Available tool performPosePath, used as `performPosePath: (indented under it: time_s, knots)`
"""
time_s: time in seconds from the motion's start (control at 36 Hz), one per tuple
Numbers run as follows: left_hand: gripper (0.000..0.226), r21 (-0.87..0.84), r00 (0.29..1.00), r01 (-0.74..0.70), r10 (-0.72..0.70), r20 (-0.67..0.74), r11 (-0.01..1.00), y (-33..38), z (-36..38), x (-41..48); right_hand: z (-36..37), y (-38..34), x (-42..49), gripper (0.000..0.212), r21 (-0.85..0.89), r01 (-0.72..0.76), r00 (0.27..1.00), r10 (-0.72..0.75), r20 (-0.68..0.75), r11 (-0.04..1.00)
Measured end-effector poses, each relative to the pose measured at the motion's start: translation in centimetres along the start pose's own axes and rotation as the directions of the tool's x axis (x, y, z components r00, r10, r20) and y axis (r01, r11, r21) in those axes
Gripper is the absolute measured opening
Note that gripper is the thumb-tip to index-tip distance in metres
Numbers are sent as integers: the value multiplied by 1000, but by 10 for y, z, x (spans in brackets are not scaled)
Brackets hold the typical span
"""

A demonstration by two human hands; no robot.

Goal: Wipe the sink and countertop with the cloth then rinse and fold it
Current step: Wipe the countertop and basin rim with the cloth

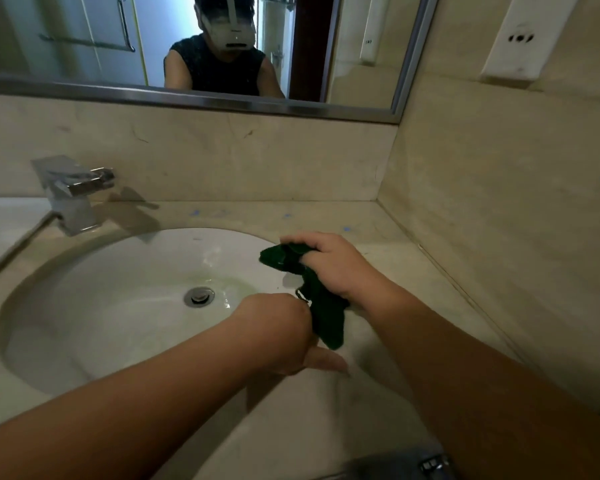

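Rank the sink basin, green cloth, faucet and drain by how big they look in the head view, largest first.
1. Sink basin
2. Green cloth and faucet: they look alike in size, and the cloth is bunched and partly hidden in the right hand, so no ranking.
3. Drain

Cloth (321, 299): dark green, plain. Sink basin (118, 299): white, faint yellow-green tinge near silver drain (199, 296). Countertop (378, 220): beige marble, few small blue spots along back. Faucet (75, 192): shiny chrome. Mirror frame (222, 102): brushed grey metal. Wall socket plate (520, 39): white.
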State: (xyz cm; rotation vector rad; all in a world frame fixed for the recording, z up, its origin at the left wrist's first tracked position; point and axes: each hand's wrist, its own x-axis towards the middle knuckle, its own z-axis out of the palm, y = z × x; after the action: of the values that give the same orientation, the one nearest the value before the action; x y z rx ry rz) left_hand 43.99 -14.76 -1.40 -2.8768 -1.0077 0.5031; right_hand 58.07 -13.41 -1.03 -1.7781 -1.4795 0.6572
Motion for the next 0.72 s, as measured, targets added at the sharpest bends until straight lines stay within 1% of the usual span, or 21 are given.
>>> performPosePath:
  time_s: [0.06, 0.11, 0.14, 0.17, 0.22, 0.28, 0.31, 0.36, 0.44, 0.47, 0.53, 0.64, 0.67, 0.72]
  knots:
    - [93, 14, 998, -5, 6, -61, 1000, -3, -1, -2, -24, -6, -11, 51, 40, 29, 990, -24, -140, 999]
    - [104, -36, 990, -54, 48, -134, 998, -8, 4, 4, -51, -5, -22, 50, 1, 36, 954, -34, -298, 999]
    - [109, -72, 984, -84, 72, -163, 994, -11, 8, 8, -63, 1, -28, 49, -27, 23, 940, -30, -341, 999]
    - [113, -101, 978, -116, 97, -183, 988, -13, 10, 12, -72, 9, -33, 46, -63, -3, 941, -19, -339, 998]
    - [116, -143, 969, -184, 155, -195, 972, -19, 13, 20, -80, 29, -40, 39, -207, -99, 970, 48, -238, 973]
    - [116, -163, 960, -242, 211, -185, 957, -23, 11, 25, -82, 55, -43, 40, -409, -151, 984, 96, -151, 900]
    - [116, -162, 955, -264, 234, -183, 951, -25, 10, 28, -82, 66, -44, 43, -473, -154, 986, 102, -135, 868]
    - [117, -159, 950, -286, 258, -173, 945, -30, 9, 36, -79, 81, -42, 50, -521, -184, 983, 144, -116, 834]
    - [117, -195, 957, -275, 247, -154, 941, -39, 12, 51, -71, 102, -34, 60, -527, -242, 968, 240, -72, 815]
    - [117, -202, 959, -270, 244, -148, 941, -41, 13, 55, -69, 110, -28, 60, -523, -249, 966, 249, -72, 815]
    - [117, -207, 958, -269, 239, -158, 941, -44, 13, 60, -73, 124, -12, 57, -525, -284, 958, 256, -127, 803]
    - [119, -235, 951, -282, 238, -196, 930, -45, 18, 62, -92, 148, 28, 57, -576, -417, 909, 308, -282, 703]
    - [117, -248, 949, -289, 243, -200, 925, -46, 21, 63, -96, 152, 37, 58, -589, -427, 904, 307, -297, 687]
    - [118, -277, 948, -295, 244, -205, 914, -47, 25, 64, -101, 161, 55, 58, -629, -379, 925, 248, -289, 679]
